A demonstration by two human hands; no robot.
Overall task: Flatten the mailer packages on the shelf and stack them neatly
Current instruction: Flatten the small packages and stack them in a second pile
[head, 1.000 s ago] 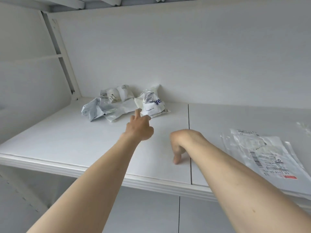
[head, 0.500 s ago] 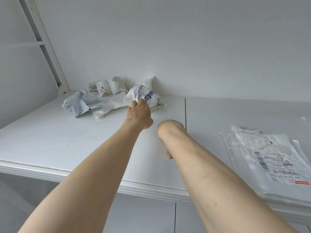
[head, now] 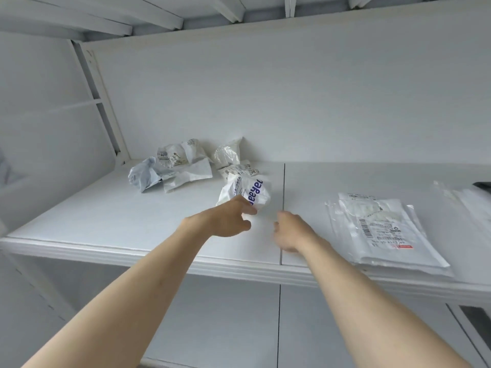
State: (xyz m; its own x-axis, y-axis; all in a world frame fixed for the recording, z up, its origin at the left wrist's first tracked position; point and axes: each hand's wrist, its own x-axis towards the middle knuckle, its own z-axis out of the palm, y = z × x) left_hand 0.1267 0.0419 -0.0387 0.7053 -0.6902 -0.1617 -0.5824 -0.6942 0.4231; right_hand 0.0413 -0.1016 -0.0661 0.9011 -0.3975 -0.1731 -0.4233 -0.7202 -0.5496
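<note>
A white shelf (head: 79, 216) fills the view — a flat board split by a thin dark seam (head: 283, 208) running front to back. Behind it stands a plain white back wall (head: 292, 102). At the left rear corner a white slotted upright (head: 101, 102) leans up to the slats (head: 159, 17) of the shelf above. Below the front edge hang white panels (head: 212, 314). The light is soft and even — shadows are faint.

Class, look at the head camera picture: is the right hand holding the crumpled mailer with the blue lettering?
No. The left hand pinches the crumpled mailer, while the right hand hovers beside it, holding nothing.
</note>
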